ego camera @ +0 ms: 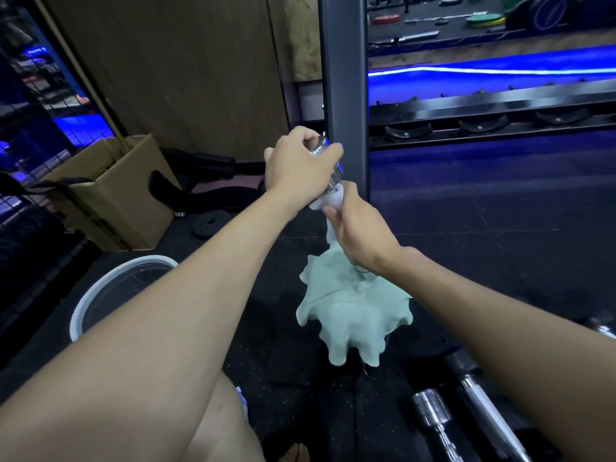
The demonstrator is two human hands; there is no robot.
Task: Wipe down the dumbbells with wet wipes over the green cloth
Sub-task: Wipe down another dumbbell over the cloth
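Head: left hand (300,161) atop dumbbell (328,161)

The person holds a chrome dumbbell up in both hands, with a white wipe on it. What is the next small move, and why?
Probably slide the wet wipe along the handle. The left hand grips the top head of the dumbbell and holds it upright over the green cloth, while the right hand wraps the wipe just below that head.
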